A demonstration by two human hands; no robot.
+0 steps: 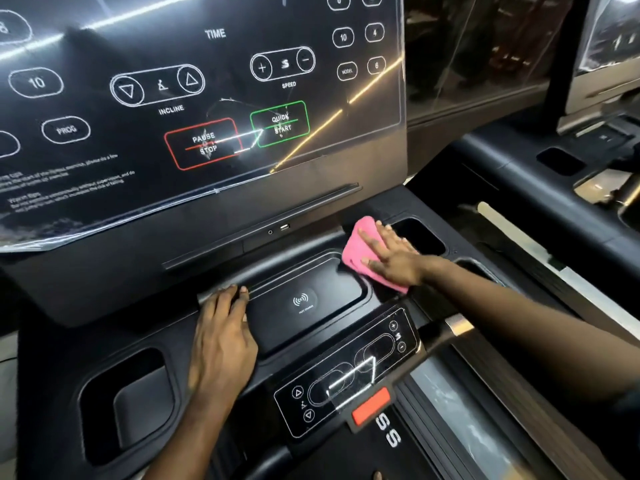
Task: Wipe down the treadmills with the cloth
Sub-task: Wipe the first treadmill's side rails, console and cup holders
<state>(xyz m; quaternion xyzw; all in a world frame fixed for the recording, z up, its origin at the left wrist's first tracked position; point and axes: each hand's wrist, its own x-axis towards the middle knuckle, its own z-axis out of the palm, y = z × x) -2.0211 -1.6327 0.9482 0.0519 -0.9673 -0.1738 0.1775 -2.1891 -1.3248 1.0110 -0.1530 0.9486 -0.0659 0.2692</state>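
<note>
Obstacles near the charging tray (pixel 304 299): a slanted display panel (pixel 207 98) rises behind it, covered by clear film that lifts and wrinkles along its lower edge. A USB port (pixel 284 226) sits in the ledge between the panel and the tray. In front of the tray lies a small control strip (pixel 349 372) with a red tab (pixel 370 405) at its near end. A handlebar (pixel 446 329) runs off to the right of the strip.

Containers: the tray is a shallow black recess marked with a wireless symbol. A deep pocket (pixel 128 403) is set to the front left of the tray and a second pocket (pixel 419 235) to its rear right. Both interiors are dark.

Task items: the pink cloth (pixel 354 251) lies on the console at the tray's right rear corner, between the tray and the second pocket. The right hand (pixel 393 258) presses flat on the cloth, fingers straight and spread. The left hand (pixel 223 344) rests palm down on the console rim along the tray's left side. Its fingers are relaxed and hold nothing, and its fingertips reach the tray's left rear corner.

Surface and room: the console is matte black plastic. The glossy panel reflects ceiling light strips. The running deck (pixel 433 445) shows in front of the strip. A second treadmill (pixel 540 174) stands to the right of the tray.
</note>
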